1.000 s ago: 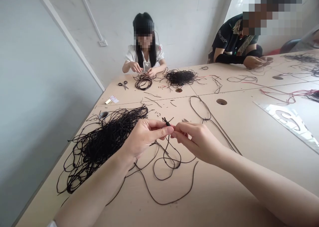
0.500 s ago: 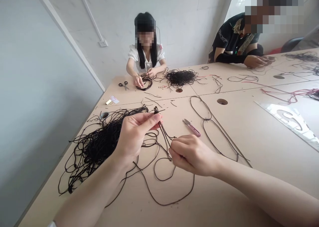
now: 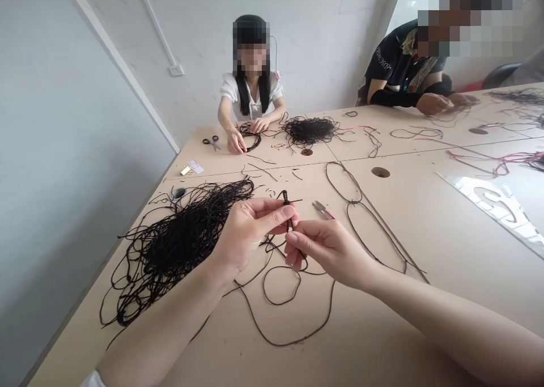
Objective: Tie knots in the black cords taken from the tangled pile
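A knotted black cord (image 3: 288, 205) is pinched by the left hand (image 3: 246, 234) and the right hand (image 3: 327, 251). A cord pile (image 3: 178, 242) lies just left on the table (image 3: 425, 245).

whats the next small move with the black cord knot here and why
Probably draw the right hand down along the black cord to snug it, since the left hand pinches the knot at the top and the strands below hang slack on the table.

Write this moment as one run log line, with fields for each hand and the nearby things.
left hand: pinches black cord | right hand: pinches same cord below | near: cord pile, snips
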`<state>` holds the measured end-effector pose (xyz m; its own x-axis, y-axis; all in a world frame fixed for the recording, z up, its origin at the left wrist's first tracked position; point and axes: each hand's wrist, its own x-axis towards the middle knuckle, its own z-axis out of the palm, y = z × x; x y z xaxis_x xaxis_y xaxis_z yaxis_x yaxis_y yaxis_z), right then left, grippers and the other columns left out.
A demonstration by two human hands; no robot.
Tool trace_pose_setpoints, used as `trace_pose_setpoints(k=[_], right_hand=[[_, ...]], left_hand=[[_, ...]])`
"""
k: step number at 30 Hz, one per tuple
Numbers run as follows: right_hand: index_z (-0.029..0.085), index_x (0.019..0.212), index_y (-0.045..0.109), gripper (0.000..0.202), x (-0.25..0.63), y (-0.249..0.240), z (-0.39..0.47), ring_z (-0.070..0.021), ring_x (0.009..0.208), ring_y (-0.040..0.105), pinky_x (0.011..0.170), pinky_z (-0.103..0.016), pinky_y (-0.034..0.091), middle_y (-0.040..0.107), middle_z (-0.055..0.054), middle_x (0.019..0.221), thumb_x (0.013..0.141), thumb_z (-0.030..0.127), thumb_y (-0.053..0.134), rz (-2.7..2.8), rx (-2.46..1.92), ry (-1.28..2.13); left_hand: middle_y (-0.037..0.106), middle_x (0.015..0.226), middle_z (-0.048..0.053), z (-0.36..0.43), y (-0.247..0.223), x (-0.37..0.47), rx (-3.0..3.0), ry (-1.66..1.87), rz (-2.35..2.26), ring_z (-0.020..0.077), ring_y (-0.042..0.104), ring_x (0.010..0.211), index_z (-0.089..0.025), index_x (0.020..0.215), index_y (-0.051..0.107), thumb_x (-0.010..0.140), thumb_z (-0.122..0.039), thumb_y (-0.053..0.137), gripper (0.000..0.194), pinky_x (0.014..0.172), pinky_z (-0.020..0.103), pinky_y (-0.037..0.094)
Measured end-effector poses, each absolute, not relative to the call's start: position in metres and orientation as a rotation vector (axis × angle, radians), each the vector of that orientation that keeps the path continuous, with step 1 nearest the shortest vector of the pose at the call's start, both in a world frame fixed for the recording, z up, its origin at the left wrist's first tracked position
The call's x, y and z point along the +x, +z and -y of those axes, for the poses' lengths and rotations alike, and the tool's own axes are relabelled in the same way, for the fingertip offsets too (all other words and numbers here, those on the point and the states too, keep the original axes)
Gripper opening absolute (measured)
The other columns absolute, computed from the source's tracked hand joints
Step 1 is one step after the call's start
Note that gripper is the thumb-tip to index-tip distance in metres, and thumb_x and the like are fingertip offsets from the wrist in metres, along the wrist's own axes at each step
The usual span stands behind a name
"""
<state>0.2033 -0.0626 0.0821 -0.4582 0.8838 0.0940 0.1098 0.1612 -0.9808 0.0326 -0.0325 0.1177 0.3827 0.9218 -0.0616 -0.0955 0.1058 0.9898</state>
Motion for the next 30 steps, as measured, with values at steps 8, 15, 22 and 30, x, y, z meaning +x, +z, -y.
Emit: trace_pose_setpoints(k=[8, 15, 22, 30], right_hand=[[0.018, 0.078, 0.057, 0.029, 0.203, 0.078, 0.061, -0.0152, 0.072, 0.059, 0.063, -0.029, 0.052, 0.059, -0.004, 0.074, 0.098, 0.034, 0.043, 1.863, -0.877, 0.967], [0.019, 0.066, 0.042, 0.032, 0.201, 0.076, 0.059, -0.0130, 0.068, 0.052, 0.059, -0.027, 0.048, 0.053, -0.003, 0.074, 0.097, 0.026, 0.042, 1.950, -0.805, 0.828], [0.020, 0.065, 0.039, 0.030, 0.198, 0.078, 0.060, -0.0111, 0.062, 0.043, 0.055, -0.026, 0.041, 0.049, -0.002, 0.072, 0.094, 0.018, 0.041, 1.995, -0.783, 0.738], [0.020, 0.064, 0.037, 0.029, 0.199, 0.071, 0.058, -0.0133, 0.069, 0.047, 0.061, -0.028, 0.044, 0.048, -0.003, 0.074, 0.092, 0.014, 0.043, 1.985, -0.725, 0.676]], left_hand=[[0.070, 0.077, 0.006, 0.035, 0.114, 0.034, 1.198, 0.977, -0.892, 0.0120, 0.063, 0.067, -0.014, 0.082, 0.075, 0.081, -0.032, 0.072, 0.018, 0.061, 0.022, 0.054], [0.069, 0.079, 0.005, 0.036, 0.115, 0.035, 1.172, 0.961, -0.878, 0.0113, 0.062, 0.070, -0.013, 0.078, 0.073, 0.081, -0.032, 0.071, 0.020, 0.065, 0.021, 0.055], [0.072, 0.080, 0.005, 0.034, 0.116, 0.033, 1.145, 0.950, -0.892, 0.0119, 0.065, 0.073, -0.014, 0.081, 0.075, 0.079, -0.032, 0.074, 0.018, 0.072, 0.022, 0.055], [0.073, 0.083, 0.006, 0.036, 0.118, 0.032, 1.178, 0.942, -0.903, 0.0125, 0.066, 0.077, -0.015, 0.082, 0.075, 0.082, -0.035, 0.069, 0.021, 0.073, 0.021, 0.055]])
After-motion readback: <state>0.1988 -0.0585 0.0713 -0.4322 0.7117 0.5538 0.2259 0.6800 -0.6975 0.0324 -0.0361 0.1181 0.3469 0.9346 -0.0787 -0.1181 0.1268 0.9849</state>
